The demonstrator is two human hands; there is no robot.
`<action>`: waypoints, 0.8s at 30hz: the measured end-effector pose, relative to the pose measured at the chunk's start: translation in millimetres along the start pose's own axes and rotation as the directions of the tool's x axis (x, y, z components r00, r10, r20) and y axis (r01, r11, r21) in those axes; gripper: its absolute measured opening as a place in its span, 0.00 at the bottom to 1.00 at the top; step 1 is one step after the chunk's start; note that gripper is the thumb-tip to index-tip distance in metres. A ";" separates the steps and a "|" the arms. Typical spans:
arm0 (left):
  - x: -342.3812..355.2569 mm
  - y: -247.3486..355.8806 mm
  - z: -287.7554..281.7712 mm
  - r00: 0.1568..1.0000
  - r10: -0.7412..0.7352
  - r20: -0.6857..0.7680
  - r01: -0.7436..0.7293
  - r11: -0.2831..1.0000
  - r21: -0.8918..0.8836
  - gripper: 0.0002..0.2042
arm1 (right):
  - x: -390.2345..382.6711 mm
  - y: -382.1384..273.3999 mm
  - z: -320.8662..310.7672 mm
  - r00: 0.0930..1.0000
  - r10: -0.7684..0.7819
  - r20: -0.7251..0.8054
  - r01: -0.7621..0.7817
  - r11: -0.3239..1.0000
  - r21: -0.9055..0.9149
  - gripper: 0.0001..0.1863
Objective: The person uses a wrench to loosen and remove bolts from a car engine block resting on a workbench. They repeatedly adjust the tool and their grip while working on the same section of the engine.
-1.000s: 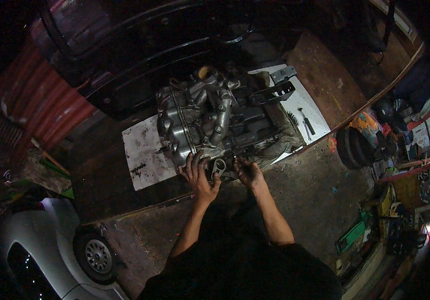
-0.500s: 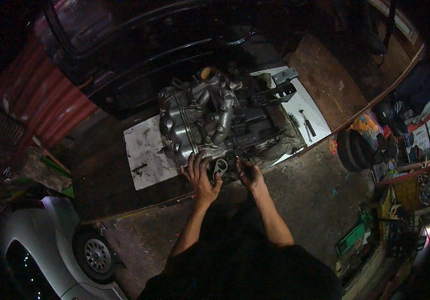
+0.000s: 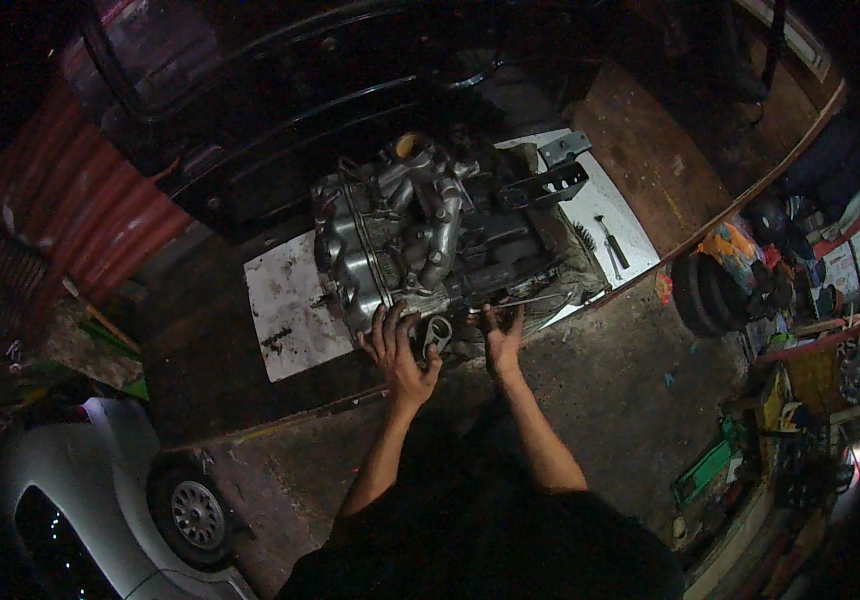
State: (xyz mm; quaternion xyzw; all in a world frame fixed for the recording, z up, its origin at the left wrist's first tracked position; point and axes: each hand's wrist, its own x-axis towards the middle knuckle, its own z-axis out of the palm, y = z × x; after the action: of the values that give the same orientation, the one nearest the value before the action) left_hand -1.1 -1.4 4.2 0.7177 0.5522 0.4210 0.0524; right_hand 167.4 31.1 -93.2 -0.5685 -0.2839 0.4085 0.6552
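A grimy metal engine [image 3: 365, 265], with a ribbed cover and curved pipes, lies on a stained white board [image 3: 290, 300]. My left hand [image 3: 400, 360] is spread against its near side, fingertips touching the casing, and grips nothing. Between my hands a grey ring-shaped metal fitting [image 3: 437, 332] sits by my left thumb. My right hand [image 3: 503, 345] is at the engine's near right edge, fingers closed around one end of a slim shiny metal rod [image 3: 540, 299]. The rod points right, over a dirty cloth [image 3: 582, 277]; its gripped end is hidden, so its kind is unclear.
A black bracket [image 3: 545, 187], a bristle brush [image 3: 583, 237] and a black-handled screwdriver [image 3: 613, 243] are at the right of the engine. The wooden bench [image 3: 200, 345] ends just before me. A silver car [image 3: 100, 480] stands lower left; tyres [image 3: 700, 295] and clutter lie right.
My right hand has turned and lifted slightly, and the slim metal rod now shows in its fingers. My left hand stays on the engine. The view has shifted a little.
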 end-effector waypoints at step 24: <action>-1.4 -3.4 -3.3 1.000 0.001 0.017 -0.002 1.000 0.021 0.24 | -38.6 -21.7 -12.2 0.942 0.127 0.311 0.066 0.837 -0.543 0.28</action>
State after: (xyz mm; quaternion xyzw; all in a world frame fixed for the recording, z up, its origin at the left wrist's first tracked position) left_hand -6.0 -2.6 3.7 0.7222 0.5555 0.4092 0.0492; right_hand 162.7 -8.7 -70.7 -0.6583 -0.4862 0.4115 0.4011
